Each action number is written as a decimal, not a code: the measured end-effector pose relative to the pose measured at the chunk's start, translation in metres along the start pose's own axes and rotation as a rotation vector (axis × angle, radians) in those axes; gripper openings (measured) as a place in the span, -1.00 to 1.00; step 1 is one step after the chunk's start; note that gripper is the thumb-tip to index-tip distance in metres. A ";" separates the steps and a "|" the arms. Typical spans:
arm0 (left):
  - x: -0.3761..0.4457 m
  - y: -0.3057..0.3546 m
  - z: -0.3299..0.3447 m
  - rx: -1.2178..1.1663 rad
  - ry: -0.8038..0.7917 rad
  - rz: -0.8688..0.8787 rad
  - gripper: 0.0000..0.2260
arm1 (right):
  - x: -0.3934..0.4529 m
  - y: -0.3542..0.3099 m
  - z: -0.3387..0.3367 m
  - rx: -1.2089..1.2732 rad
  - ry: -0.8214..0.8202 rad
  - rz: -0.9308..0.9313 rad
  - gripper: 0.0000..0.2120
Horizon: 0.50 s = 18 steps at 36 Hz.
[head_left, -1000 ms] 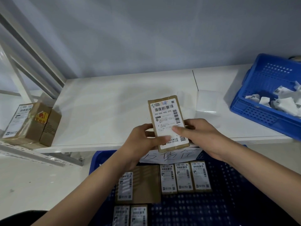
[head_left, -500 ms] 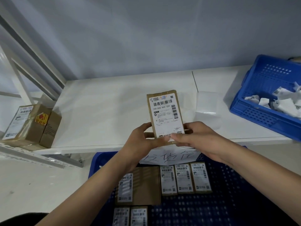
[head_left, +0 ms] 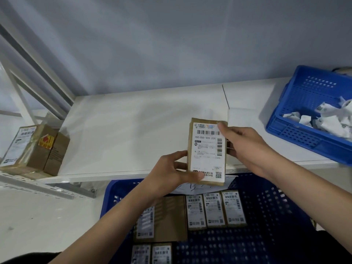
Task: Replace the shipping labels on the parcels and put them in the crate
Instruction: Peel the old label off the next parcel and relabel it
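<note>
At the moment of inspection the parcel [head_left: 207, 151], a flat brown packet, was held upright in the air above the front edge of the white table [head_left: 133, 134], its labelled face turned toward the camera. The left hand [head_left: 175, 170] gripped its lower left corner, thumb pressed across the foot of the shipping label [head_left: 208, 149] and fingers behind. The right hand [head_left: 245, 147] was closed on the right edge, with its fingertips [head_left: 222, 125] resting on the label's top right corner.

The label lay flat over most of the face, with no lifted edge visible. Whether it was the old label about to be peeled or a fresh one being pressed down could not be settled from the view. The fingertip at the corner suited either reading.

Directly below the hands stood the large blue crate [head_left: 266, 216], already holding several labelled parcels [head_left: 213, 210] laid flat in rows. A second, smaller blue crate [head_left: 304, 115] stood on the table to the right and held crumpled label scraps [head_left: 331, 121] (presumably stripped paper). More boxes [head_left: 34, 149] waited on the rack at far left.

In my judgement the labelling step on this parcel was in hand. If peeling, the next move called for a nail under that top corner and a slow pull while the left hand braced the packet. If finishing, a firm smoothing of the corners, then lowering the parcel flat into free space in the crate below.
</note>
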<state>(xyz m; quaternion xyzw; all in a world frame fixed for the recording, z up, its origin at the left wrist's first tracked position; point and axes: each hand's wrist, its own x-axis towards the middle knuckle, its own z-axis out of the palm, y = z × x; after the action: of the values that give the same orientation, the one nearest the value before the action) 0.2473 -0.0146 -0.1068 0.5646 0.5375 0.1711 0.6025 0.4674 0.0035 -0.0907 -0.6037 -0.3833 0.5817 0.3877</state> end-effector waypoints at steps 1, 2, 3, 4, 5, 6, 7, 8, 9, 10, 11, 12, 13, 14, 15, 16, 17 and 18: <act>0.000 -0.001 0.001 0.009 -0.012 0.002 -0.48 | 0.000 0.000 -0.001 0.004 -0.006 0.018 -0.58; 0.000 -0.002 0.002 0.018 -0.021 0.004 -0.50 | 0.001 0.000 -0.001 -0.003 -0.007 0.032 -0.56; 0.000 -0.003 0.003 0.025 -0.024 0.006 -0.51 | 0.001 0.001 -0.002 -0.003 -0.007 0.041 -0.56; 0.000 -0.003 0.003 0.029 -0.023 0.009 -0.52 | 0.001 0.002 -0.002 -0.014 -0.002 0.040 -0.55; 0.000 -0.003 0.004 0.031 -0.021 0.012 -0.52 | 0.002 0.002 -0.002 -0.023 0.004 0.035 -0.54; 0.000 -0.004 0.004 0.032 -0.020 0.012 -0.51 | 0.002 0.002 -0.001 -0.043 0.016 0.028 -0.53; 0.000 -0.004 0.005 0.031 -0.019 0.011 -0.51 | 0.002 0.003 0.000 -0.058 0.027 0.022 -0.52; -0.001 -0.004 0.005 0.027 -0.020 0.012 -0.51 | 0.001 0.003 0.000 -0.073 0.037 0.016 -0.51; -0.001 -0.004 0.006 0.021 -0.023 0.016 -0.52 | 0.001 0.003 0.001 -0.078 0.044 0.008 -0.50; -0.002 -0.004 0.007 0.017 -0.025 0.020 -0.53 | 0.001 0.002 0.002 -0.080 0.054 0.007 -0.50; -0.003 -0.004 0.007 0.010 -0.024 0.026 -0.54 | 0.001 0.002 0.002 -0.077 0.064 0.007 -0.51; -0.003 -0.004 0.008 -0.003 -0.019 0.031 -0.56 | 0.000 0.002 0.002 -0.081 0.074 0.007 -0.52; -0.004 -0.003 0.008 -0.019 -0.011 0.034 -0.58 | 0.001 0.002 0.002 -0.080 0.082 0.005 -0.52; -0.004 -0.002 0.007 -0.032 -0.004 0.036 -0.61 | 0.001 0.002 0.002 -0.080 0.090 0.008 -0.52; -0.004 -0.001 0.007 -0.037 0.005 0.037 -0.64 | 0.001 0.002 0.002 -0.075 0.097 0.011 -0.52; -0.004 0.000 0.006 -0.035 0.015 0.037 -0.66 | 0.000 0.001 0.002 -0.077 0.104 0.012 -0.52; -0.004 0.000 0.005 -0.029 0.023 0.036 -0.65 | 0.000 0.002 0.003 -0.079 0.110 0.011 -0.52; -0.004 0.000 0.005 -0.028 0.031 0.032 -0.63 | 0.000 0.002 0.003 -0.089 0.113 0.011 -0.51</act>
<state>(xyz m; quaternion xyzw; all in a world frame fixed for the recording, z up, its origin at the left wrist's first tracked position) 0.2500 -0.0208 -0.1058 0.5621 0.5352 0.1971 0.5990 0.4642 0.0031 -0.0927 -0.6545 -0.3829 0.5311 0.3781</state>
